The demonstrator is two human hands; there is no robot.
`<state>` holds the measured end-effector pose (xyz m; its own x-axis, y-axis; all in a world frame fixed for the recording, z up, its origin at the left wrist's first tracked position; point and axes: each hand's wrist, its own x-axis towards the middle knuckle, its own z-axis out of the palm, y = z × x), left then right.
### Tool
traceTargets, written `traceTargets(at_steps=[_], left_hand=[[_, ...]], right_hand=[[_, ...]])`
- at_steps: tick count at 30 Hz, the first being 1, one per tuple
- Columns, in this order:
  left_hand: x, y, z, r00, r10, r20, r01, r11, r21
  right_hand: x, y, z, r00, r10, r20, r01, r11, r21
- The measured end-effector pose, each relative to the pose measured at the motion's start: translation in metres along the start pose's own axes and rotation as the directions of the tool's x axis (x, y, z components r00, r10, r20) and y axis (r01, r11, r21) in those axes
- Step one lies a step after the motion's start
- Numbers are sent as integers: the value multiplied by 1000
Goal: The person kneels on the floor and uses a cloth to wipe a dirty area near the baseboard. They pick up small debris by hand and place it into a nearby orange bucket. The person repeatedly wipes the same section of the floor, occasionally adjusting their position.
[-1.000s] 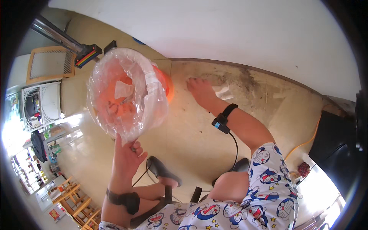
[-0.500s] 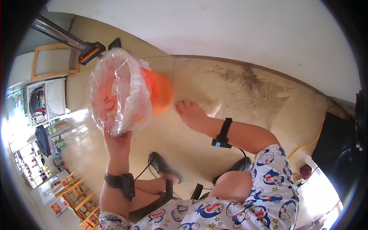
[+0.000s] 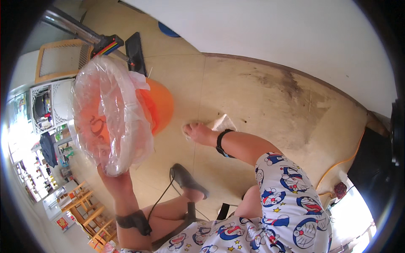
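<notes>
An orange bin [image 3: 162, 107] lined with a clear plastic bag [image 3: 122, 126] leans toward the left, its mouth facing left. My left hand [image 3: 116, 181] grips its near rim through the bag, with the fingers mostly hidden by the plastic. To the right of the bin, my right hand [image 3: 200, 133] is low over the tiled floor with its fingers curled together. Something pale shows at the fingertips, too small to name. A white piece of cloth or tissue [image 3: 223, 123] lies just beyond my right wrist.
A floor broom or mop head [image 3: 136, 55] and a metal pole [image 3: 71, 25] stand at the far left. Dark stains [image 3: 291, 84] mark the floor by the white wall [image 3: 274, 29]. A black panel [image 3: 371, 158] and an orange cable [image 3: 339, 162] are at right. Wooden chairs [image 3: 86, 206] stand at lower left.
The bin has shifted left in my left hand and tips further over. My right hand has moved slightly left and nearer to me. More of the white piece on the floor shows.
</notes>
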<state>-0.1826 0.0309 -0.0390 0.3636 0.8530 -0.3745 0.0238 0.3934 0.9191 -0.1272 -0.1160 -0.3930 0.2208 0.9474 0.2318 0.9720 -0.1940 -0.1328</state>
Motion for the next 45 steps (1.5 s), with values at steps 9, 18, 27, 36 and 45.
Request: traceTargets(at_steps=[9,18,27,36,45], left_hand=[[8,6,-7,1000,20,-16,-20,1000,-21],[7,17,-8,996,58,71,-56,998,-25],[-1,32,-30,988,155,-21,-156,985,-77],[4,34,-54,950,256,-179,-209,947,242],[-1,28,-42,956,271,-116,-260,960,100]], right_hand=[[-38,116,-13,729,667,152,-667,743,-56],[-80,92,-86,868,476,145,-489,869,74],[-14,-37,-39,992,-119,33,121,991,-61],[50,-20,8,999,7,54,1,988,-156],[77,113,8,749,654,108,-659,719,222]])
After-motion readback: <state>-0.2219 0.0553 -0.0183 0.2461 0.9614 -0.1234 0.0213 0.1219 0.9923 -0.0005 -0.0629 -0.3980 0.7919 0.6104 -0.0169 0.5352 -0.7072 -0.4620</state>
